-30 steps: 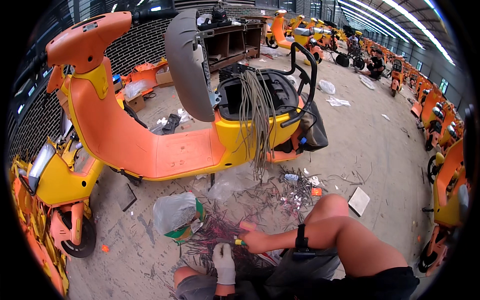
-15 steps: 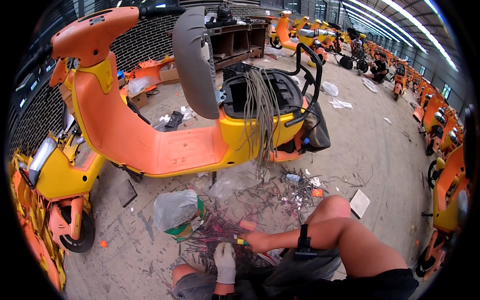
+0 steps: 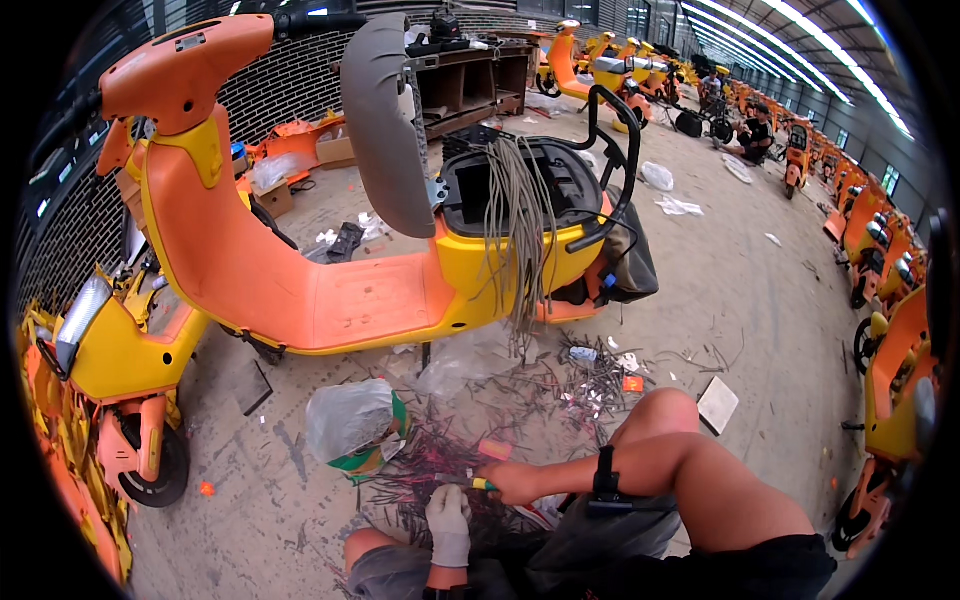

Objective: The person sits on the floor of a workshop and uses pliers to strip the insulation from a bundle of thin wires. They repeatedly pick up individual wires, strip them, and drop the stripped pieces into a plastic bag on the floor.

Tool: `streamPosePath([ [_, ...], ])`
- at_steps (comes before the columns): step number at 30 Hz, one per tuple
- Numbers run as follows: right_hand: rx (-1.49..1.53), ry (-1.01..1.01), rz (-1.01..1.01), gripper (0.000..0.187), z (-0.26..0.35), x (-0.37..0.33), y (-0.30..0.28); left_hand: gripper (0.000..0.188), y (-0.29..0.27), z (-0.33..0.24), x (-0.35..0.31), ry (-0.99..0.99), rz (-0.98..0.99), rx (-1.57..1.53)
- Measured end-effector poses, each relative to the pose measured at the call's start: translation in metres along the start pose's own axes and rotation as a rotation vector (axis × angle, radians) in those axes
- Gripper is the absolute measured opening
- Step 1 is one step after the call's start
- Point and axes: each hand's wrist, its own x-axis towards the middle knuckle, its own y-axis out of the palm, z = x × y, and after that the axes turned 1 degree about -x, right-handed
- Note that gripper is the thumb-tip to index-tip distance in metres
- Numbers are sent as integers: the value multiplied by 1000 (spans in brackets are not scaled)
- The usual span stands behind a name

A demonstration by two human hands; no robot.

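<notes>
My left hand (image 3: 449, 520), in a pale work glove, is closed low over the floor between my legs; what its fingers pinch is too small to make out. Just to its right, my bare right hand (image 3: 514, 483) is wrapped round a small tool with a yellow-green handle (image 3: 483, 484). The tool's working end points at the gloved fingers, and its kind is unclear. Beneath both hands lies a spread of dark and reddish wire scraps (image 3: 430, 455). A bag-lined green and white box (image 3: 395, 435) stands beyond my left hand.
An orange and yellow scooter (image 3: 370, 300) stands ahead, its grey seat (image 3: 390, 130) raised. Grey cables (image 3: 520, 225) drape over its open compartment. A white slab (image 3: 718, 406) lies to the right. More scooters (image 3: 895, 370) line the right side; a person (image 3: 752, 135) sits far off.
</notes>
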Motion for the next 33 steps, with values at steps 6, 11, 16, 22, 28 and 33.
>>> streamPosePath([
  [6,35,44,11,37,2,-2,1,15,3,0,-1,21,5,43],
  [11,-13,89,11,42,23,-8,-14,16,3,0,0,85,-14,113],
  [16,-67,123,-16,42,32,-10,-16,18,5,-4,-3,128,-19,131],
  [22,-113,131,-14,40,24,-7,-10,18,8,-10,-7,103,-19,137],
  [28,-112,122,-41,31,18,-6,-4,19,13,-17,-11,90,-22,122],
  [33,-139,118,-27,32,28,-9,-13,20,5,-7,-6,118,10,144],
])
